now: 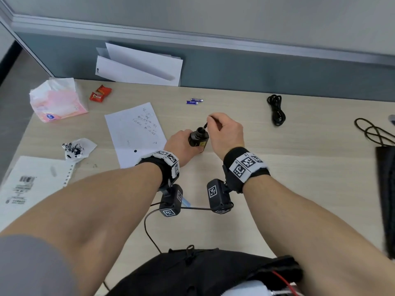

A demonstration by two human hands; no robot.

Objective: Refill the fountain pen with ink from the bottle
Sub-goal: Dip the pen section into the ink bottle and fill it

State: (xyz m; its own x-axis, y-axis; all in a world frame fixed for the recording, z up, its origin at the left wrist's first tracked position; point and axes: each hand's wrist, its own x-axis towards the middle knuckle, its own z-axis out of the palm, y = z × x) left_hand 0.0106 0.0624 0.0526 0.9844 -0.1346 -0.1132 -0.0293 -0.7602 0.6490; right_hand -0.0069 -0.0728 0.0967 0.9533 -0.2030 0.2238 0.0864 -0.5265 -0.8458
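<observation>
Gripping open ink bottle (198,138) in left hand (181,146), right hand (226,131) pinching pen (205,124) at its mouth, yellow label (203,144) unreadable

We can read no word or number outright on this desk (299,167). The handwritten sheet (132,133) carries several lines of script, too small for us to make out. A barcode and fine print mark the punched sheet (23,186) at left, a blue oval logo the tissue pack (57,101), pale characters the red candies (100,94), a yellow label the bottle (198,139). Square black-and-white code tags ring both wristbands (245,165) and the modules (171,201) beneath.
</observation>
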